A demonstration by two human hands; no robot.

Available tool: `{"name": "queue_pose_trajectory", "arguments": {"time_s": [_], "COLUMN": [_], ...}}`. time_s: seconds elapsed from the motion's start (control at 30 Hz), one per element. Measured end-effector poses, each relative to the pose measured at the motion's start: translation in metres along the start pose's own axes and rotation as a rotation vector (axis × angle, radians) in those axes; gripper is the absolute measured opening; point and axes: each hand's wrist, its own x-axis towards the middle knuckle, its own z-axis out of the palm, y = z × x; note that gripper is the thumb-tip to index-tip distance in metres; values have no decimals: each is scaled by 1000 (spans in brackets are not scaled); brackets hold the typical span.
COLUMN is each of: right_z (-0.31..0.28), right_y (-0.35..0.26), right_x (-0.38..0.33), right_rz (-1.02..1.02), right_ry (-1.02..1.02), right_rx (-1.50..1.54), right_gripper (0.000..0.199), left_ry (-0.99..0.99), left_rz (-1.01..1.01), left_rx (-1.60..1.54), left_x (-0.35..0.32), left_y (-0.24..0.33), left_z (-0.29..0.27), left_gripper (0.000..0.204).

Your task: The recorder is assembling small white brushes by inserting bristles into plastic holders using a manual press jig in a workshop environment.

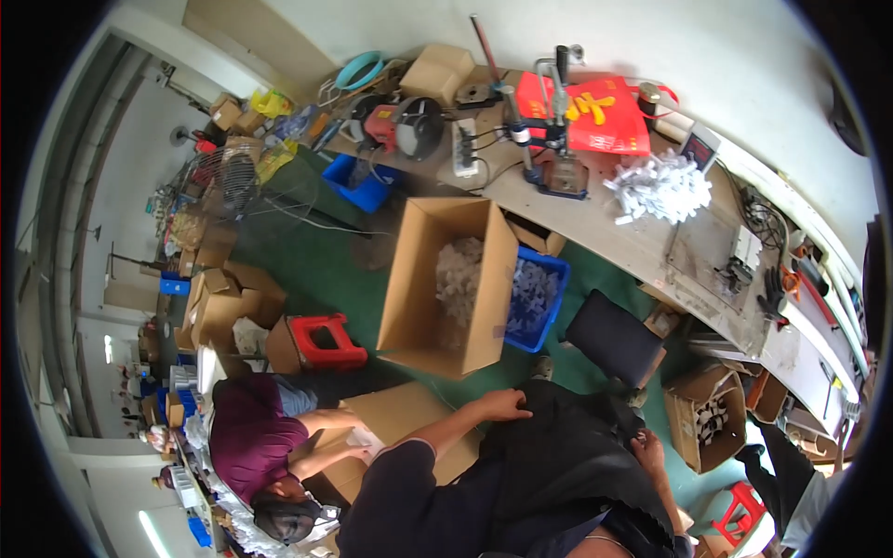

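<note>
A black apron-like cloth (563, 437) spreads over my front at the lower middle. My left hand (505, 405) is closed on its upper left edge, fingers pinched together. On the other side, my right hand (648, 452) is curled at the cloth's right edge, with its fingertips partly hidden in the folds. Ahead of my left hand stands a tall open cardboard box (406, 298) with a heap of small whitish pieces (459, 270) inside. Against its right side, a blue bin (562, 284) holds more pale pieces.
At left a co-worker in a maroon shirt (246, 432) reaches into a cardboard box (400, 409). A red stool (327, 342), a black-seated stool (609, 337) and a box (707, 446) stand around. The long workbench (595, 237) carries a hand press (561, 139) and white pieces (659, 186).
</note>
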Motion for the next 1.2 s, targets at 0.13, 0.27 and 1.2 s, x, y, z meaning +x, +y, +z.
{"name": "queue_pose_trajectory", "arguments": {"time_s": [0.13, 0.27, 1.2], "right_z": [-21, -74, 73], "right_y": [42, 62, 189], "right_x": [49, 73, 359], "right_rz": [-55, -198, 393], "right_ry": [-397, -317, 350], "right_rx": [-178, -422, 470], "right_gripper": [32, 23, 52], "left_ry": [97, 313, 845], "left_rz": [-86, -168, -190], "left_rx": [-123, -154, -76], "left_x": [13, 25, 402], "left_y": [20, 82, -48], "left_z": [38, 102, 81], "left_gripper": [45, 35, 55]}}
